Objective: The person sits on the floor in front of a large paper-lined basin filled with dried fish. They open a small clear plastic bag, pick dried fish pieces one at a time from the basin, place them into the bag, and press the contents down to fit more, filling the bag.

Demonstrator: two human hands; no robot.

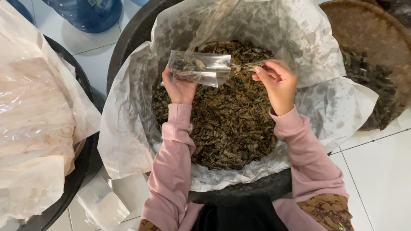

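Left hand (179, 87) grips a clear plastic pouch (200, 68) — right hand (276, 79) pinches dried leaves (246, 67).

White tiled floor (376, 171) — lined tubs (128, 38), basket (376, 34)

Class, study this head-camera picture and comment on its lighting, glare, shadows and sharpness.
Head view: soft, even light with only faint shadows; mild glare on the clear plastic bag held by the left hand and on the white floor tiles; the dried leaves look sharp, and the right hand shows no clear motion blur; the tub rim curves slightly, suggesting wide-angle distortion.
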